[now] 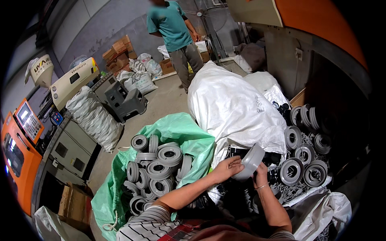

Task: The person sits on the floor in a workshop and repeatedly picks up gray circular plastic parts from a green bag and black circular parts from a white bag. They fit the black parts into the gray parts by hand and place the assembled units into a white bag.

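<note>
Ring (252,162) right of the left hand (228,168), just beyond the right hand (261,176) — tilted, long axis rising rightward. Both hands touch it; neither nearer. Right: clamped on its lower edge. Left: fingers on rim — cannot tell if pinching.

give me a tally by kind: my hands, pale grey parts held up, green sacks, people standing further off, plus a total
Hands: 2, left hand and right hand
Pale grey part held up: 1
Green sack: 1
Standing person: 1
Total: 5
</note>
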`<move>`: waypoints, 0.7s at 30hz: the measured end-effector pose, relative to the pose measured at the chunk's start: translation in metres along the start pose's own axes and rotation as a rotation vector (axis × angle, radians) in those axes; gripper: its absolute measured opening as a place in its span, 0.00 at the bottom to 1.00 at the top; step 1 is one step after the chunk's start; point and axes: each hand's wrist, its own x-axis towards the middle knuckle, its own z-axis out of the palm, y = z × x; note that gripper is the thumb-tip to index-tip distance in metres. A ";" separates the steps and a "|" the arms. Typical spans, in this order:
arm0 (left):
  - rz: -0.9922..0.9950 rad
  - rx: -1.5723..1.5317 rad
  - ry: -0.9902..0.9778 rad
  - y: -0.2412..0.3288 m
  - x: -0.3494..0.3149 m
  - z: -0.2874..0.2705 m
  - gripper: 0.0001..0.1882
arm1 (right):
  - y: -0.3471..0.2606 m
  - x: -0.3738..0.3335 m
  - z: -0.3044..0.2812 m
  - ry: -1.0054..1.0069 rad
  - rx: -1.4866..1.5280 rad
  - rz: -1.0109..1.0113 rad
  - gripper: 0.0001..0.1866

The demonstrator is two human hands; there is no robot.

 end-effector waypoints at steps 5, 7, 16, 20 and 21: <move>-0.163 -0.086 -0.115 0.004 -0.030 0.005 0.31 | -0.006 -0.008 0.016 -0.107 -0.243 -0.138 0.19; -0.153 0.168 -0.148 0.016 -0.041 0.005 0.29 | -0.004 -0.008 0.011 -0.150 -0.261 -0.114 0.19; 0.197 0.637 -0.186 -0.001 -0.058 -0.011 0.35 | -0.002 -0.014 0.011 -0.104 0.098 0.262 0.15; -0.103 0.261 -0.217 0.003 -0.056 -0.006 0.41 | 0.009 -0.009 -0.001 -0.233 -0.230 0.064 0.18; 0.004 0.351 -0.218 -0.003 -0.056 -0.007 0.41 | 0.010 -0.010 -0.002 -0.205 -0.251 0.108 0.17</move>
